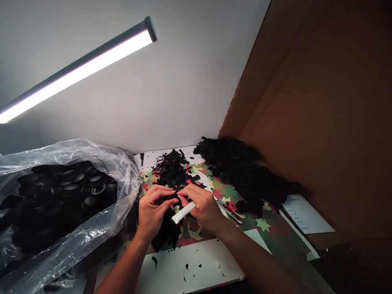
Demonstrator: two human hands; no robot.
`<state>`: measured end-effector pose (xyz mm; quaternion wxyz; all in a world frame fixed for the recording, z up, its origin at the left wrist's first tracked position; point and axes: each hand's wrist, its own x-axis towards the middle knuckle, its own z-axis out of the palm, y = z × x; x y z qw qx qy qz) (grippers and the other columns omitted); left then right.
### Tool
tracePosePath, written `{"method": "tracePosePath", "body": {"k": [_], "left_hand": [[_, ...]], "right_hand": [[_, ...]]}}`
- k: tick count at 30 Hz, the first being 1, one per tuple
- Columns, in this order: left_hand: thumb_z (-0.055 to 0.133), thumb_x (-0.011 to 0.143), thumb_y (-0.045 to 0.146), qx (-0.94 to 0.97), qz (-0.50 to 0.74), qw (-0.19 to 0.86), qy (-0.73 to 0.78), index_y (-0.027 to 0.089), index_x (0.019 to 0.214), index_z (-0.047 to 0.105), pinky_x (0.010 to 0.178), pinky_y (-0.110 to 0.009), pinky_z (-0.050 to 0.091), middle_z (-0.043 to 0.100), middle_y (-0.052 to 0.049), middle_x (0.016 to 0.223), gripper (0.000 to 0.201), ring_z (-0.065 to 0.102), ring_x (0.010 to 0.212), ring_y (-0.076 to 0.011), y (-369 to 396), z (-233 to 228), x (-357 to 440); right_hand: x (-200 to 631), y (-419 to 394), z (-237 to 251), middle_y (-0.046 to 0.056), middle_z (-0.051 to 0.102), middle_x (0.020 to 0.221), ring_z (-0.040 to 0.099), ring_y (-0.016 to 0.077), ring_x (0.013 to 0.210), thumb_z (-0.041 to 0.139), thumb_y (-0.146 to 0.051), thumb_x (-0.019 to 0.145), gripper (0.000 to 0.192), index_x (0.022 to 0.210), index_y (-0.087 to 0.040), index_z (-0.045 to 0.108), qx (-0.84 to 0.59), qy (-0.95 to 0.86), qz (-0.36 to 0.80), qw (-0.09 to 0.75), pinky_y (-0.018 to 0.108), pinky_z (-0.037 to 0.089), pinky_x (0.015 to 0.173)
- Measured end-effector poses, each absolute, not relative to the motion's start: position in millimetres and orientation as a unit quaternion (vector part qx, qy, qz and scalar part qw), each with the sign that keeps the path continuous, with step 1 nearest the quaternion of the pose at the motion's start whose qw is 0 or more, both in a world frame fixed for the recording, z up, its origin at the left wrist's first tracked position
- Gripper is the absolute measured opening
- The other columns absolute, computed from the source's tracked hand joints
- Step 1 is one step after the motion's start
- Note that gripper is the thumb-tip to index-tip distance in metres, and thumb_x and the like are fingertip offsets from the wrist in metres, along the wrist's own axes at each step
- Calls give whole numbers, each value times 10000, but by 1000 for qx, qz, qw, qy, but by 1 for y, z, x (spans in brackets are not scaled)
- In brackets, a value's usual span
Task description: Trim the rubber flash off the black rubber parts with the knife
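My left hand (153, 210) is closed, thumb and fingers pinching a small black part that is mostly hidden against the dark scraps. My right hand (203, 204) is also closed, its fingertips meeting the left ones at that part. A tool with a flat white handle (183, 212) lies in the right grip, the handle pointing down and left; its working end is hidden by my fingers. Behind the hands rises a heap of black scraps (173, 165). Just right of my right hand lie scissors with red handles (233, 213), partly covered by my forearm.
A clear plastic bag (127, 175) full of round black parts (72, 179) stands at left. A larger black pile (245, 167) lines the cardboard wall (321, 122). The camouflage-patterned table cover (263, 224), a white sheet (190, 265) with crumbs and a printed paper (306, 214) lie around. A tube lamp (79, 67) hangs above.
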<state>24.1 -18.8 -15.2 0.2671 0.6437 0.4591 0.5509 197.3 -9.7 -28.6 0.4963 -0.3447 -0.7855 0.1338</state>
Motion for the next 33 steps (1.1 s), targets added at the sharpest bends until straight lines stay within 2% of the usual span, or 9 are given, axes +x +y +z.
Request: {"method": "tracePosePath", "body": {"k": [6, 13, 16, 20, 22, 24, 27, 30, 33], "left_hand": [[833, 745, 286, 649, 575, 238, 437, 243, 776, 811, 669, -289, 566, 753, -36, 752, 57, 679, 714, -180, -25, -12, 30], [858, 671, 289, 585, 559, 362, 462, 215, 703, 800, 667, -300, 554, 763, -54, 734, 99, 682, 727, -208, -21, -13, 22], [835, 654, 263, 556, 548, 398, 482, 206, 710, 809, 596, -271, 524, 753, -52, 712, 84, 657, 672, -190, -17, -17, 20], [827, 637, 255, 550, 534, 407, 497, 208, 706, 814, 577, -251, 495, 726, -34, 670, 84, 619, 619, -161, -18, -15, 22], [822, 642, 267, 550, 524, 412, 503, 203, 706, 813, 556, -246, 482, 715, -30, 660, 92, 599, 588, -149, -19, -14, 23], [813, 650, 276, 549, 515, 417, 508, 196, 712, 811, 535, -242, 471, 707, -29, 654, 101, 587, 570, -144, -19, -15, 23], [804, 653, 271, 550, 505, 415, 519, 189, 710, 808, 544, -242, 475, 705, -30, 649, 100, 598, 577, -148, -19, -14, 22], [800, 648, 265, 547, 502, 413, 528, 189, 700, 804, 551, -244, 488, 715, -33, 654, 91, 612, 583, -155, -19, -12, 23], [788, 642, 256, 552, 504, 401, 529, 197, 680, 799, 558, -245, 497, 720, -27, 642, 71, 621, 586, -161, -20, -11, 24]], "right_hand": [[196, 1, -33, 3, 632, 703, 576, 145, 623, 570, -182, 882, 147, 741, -218, 595, -435, -709, 164, 530, 247, 475, 602], [227, 28, -37, -39, 528, 567, 378, 104, 447, 648, -361, 834, 183, 766, -199, 699, -508, -614, 317, 514, 252, 340, 458], [222, 20, -32, 26, 631, 760, 516, 138, 574, 616, -389, 889, 226, 845, -203, 737, -477, -631, 299, 533, 273, 437, 534], [211, 2, -21, 96, 670, 1005, 639, 214, 910, 368, -510, 1030, 535, 788, -213, 740, -421, -615, 300, 595, 326, 523, 714], [209, -6, -17, 86, 686, 999, 653, 207, 874, 267, -557, 1048, 625, 847, -221, 755, -389, -614, 328, 603, 340, 532, 731], [209, -11, -16, 57, 696, 820, 653, 184, 718, 200, -578, 1052, 678, 906, -228, 762, -358, -626, 366, 588, 347, 536, 705], [209, -14, -16, 33, 714, 719, 676, 185, 672, 354, -566, 1039, 525, 952, -232, 751, -334, -661, 386, 551, 359, 553, 739], [209, -14, -18, 61, 771, 908, 719, 204, 823, 623, -442, 959, 232, 930, -236, 726, -335, -688, 347, 543, 358, 564, 810], [208, -13, -23, 66, 776, 994, 724, 206, 877, 666, -346, 937, 144, 851, -234, 694, -320, -711, 321, 538, 352, 563, 814]]}}
